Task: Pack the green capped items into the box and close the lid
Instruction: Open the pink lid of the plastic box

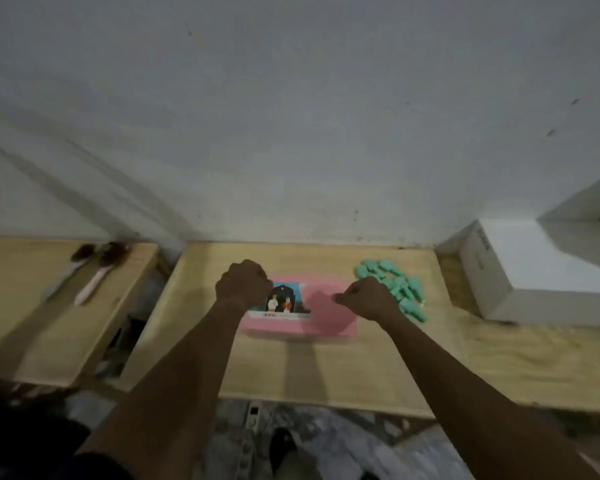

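Note:
A flat pink box (pixel 329 317) with a picture on its lid lies in the middle of the wooden table (pixel 291 368). Its lid looks down. A heap of several green capped items (pixel 392 285) lies just right of the box. My left hand (pixel 243 284) is curled over the box's far left corner; whether it grips the box is not clear. My right hand (pixel 368 299) hovers with fingers closed at the box's right edge, between the box and the green heap. Nothing is visible in it. The frame is blurred.
A white carton (pixel 520 271) stands at the right end of the table against the wall. On a separate wooden surface (pixel 49 306) to the left lie two brushes (pixel 94 275). A gap divides the two surfaces. The wall runs right behind the table.

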`<state>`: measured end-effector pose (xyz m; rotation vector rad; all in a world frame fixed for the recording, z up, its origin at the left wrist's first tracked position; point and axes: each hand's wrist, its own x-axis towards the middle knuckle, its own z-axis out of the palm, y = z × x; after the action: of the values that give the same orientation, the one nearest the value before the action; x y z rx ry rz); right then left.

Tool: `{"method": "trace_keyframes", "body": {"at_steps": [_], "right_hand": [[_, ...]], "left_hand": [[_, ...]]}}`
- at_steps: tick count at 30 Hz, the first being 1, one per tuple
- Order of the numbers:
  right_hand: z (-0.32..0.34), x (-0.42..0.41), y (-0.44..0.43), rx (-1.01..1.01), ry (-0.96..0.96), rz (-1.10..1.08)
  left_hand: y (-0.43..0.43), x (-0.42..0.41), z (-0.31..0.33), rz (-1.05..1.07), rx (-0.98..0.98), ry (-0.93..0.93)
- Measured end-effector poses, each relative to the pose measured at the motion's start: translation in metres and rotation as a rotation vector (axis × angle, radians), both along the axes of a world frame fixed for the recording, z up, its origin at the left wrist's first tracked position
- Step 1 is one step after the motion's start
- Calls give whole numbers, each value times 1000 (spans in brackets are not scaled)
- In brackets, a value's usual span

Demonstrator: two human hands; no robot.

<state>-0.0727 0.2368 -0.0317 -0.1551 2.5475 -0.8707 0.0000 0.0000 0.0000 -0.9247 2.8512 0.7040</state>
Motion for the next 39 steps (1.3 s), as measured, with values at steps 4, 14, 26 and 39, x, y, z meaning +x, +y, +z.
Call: {"method": "trace_keyframes", "body": {"at_steps": [4,14,26,39], "right_hand": [[-42,12,-18,132,-56,-79],[-66,29,-24,68,-87,-255],[-75,28,-33,-2,-159,-395],[-67,15,-33,-32,-282,-411]], "left_hand": [[-29,26,-44,158,89,-78],[-63,16,-94,259,232,5],[-103,10,-117,357,639,-80],[-102,11,-106,336,614,-119]]}}
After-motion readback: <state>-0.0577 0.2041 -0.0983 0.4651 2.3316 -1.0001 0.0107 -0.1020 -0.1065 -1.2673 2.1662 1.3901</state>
